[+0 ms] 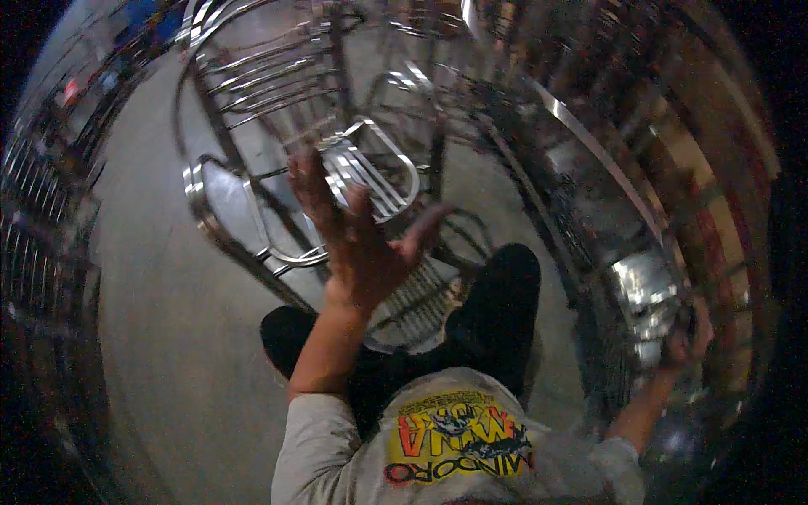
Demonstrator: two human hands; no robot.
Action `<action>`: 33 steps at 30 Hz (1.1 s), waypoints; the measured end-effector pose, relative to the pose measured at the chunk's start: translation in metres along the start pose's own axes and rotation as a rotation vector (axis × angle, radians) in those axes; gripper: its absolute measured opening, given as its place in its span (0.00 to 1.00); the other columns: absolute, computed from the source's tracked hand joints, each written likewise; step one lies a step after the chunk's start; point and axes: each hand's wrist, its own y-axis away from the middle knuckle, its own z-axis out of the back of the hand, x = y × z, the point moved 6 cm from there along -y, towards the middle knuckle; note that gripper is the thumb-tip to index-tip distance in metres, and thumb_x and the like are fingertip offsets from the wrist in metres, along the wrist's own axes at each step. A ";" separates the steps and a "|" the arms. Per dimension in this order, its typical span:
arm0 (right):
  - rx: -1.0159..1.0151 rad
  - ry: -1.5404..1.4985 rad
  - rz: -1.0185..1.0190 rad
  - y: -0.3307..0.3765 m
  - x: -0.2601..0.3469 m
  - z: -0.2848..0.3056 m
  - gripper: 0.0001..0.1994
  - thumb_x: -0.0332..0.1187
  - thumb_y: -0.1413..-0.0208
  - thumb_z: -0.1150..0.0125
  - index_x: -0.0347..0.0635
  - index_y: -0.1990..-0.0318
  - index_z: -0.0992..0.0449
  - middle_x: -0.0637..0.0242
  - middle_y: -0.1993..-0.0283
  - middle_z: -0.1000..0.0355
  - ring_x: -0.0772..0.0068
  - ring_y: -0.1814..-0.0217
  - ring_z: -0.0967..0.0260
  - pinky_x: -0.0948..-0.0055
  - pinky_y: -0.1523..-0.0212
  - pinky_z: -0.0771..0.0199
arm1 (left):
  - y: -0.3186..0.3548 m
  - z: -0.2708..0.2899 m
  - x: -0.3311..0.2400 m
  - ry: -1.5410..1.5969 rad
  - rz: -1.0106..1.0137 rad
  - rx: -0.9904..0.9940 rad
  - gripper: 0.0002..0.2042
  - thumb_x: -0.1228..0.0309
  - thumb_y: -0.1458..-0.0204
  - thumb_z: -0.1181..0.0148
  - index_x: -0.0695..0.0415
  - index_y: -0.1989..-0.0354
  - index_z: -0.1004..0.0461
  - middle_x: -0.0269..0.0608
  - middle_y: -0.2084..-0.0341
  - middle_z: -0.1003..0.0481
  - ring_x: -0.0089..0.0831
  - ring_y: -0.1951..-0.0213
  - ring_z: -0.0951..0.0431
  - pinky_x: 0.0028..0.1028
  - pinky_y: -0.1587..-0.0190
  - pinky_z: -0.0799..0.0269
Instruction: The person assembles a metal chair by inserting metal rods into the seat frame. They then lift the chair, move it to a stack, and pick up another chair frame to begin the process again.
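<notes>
My left hand (358,231) is raised in the middle of the view, fingers spread, holding nothing. Just behind it stands a shiny metal chair frame (252,93) with a slatted seat (374,168); the fingertips overlap the seat, and I cannot tell whether they touch it. My right hand (686,341) reaches out to the far right, against a stack of shiny metal parts (644,290). Its fingers look curled, but blur hides whether they grip anything. My dark-trousered legs (497,303) and a grey printed shirt (454,438) fill the lower middle.
A grey concrete floor (160,311) spreads to the left. More metal frames and wire racks (38,244) line the left edge. A long metal bar (589,143) and wooden boards (707,177) run along the right side.
</notes>
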 end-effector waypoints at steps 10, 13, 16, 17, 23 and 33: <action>0.372 -0.088 0.074 -0.064 0.068 -0.098 0.15 0.37 0.41 0.43 0.34 0.53 0.25 0.53 0.51 0.26 0.58 0.48 0.29 0.66 0.50 0.28 | -0.013 0.031 0.019 0.108 0.136 -0.097 0.34 0.47 0.59 0.31 0.55 0.49 0.35 0.51 0.51 0.40 0.47 0.51 0.34 0.43 0.47 0.35; 0.343 -0.119 0.098 -0.084 0.076 -0.103 0.16 0.37 0.41 0.43 0.34 0.52 0.25 0.53 0.50 0.26 0.59 0.48 0.29 0.67 0.50 0.28 | -0.016 0.069 0.042 -0.123 0.187 -0.381 0.37 0.44 0.61 0.30 0.55 0.49 0.39 0.50 0.50 0.43 0.45 0.53 0.35 0.42 0.49 0.36; 0.275 -0.148 0.121 -0.108 0.083 -0.101 0.16 0.37 0.41 0.43 0.33 0.52 0.25 0.53 0.50 0.27 0.59 0.47 0.30 0.67 0.49 0.29 | -0.019 0.113 0.081 -0.476 0.307 -0.521 0.35 0.45 0.56 0.34 0.57 0.46 0.38 0.55 0.49 0.41 0.49 0.52 0.34 0.44 0.49 0.37; 0.250 -0.160 0.129 -0.115 0.085 -0.100 0.16 0.37 0.42 0.43 0.33 0.52 0.25 0.53 0.49 0.27 0.60 0.47 0.30 0.67 0.49 0.29 | -0.021 0.119 0.093 -0.468 0.293 -0.445 0.34 0.47 0.54 0.35 0.57 0.46 0.38 0.57 0.50 0.40 0.50 0.52 0.33 0.45 0.49 0.37; 0.078 -0.269 0.199 -0.171 0.104 -0.102 0.17 0.37 0.42 0.42 0.32 0.51 0.26 0.53 0.48 0.28 0.61 0.45 0.31 0.68 0.49 0.30 | 0.036 0.047 0.139 -0.058 0.660 0.123 0.14 0.58 0.40 0.49 0.53 0.53 0.33 0.56 0.74 0.25 0.60 0.70 0.25 0.50 0.68 0.31; 0.442 -0.606 0.190 -0.161 0.228 -0.260 0.19 0.36 0.43 0.41 0.31 0.50 0.28 0.54 0.46 0.29 0.63 0.42 0.33 0.70 0.48 0.31 | 0.178 -0.001 0.216 0.103 1.279 0.423 0.18 0.62 0.41 0.55 0.68 0.58 0.30 0.55 0.75 0.26 0.48 0.72 0.24 0.42 0.69 0.31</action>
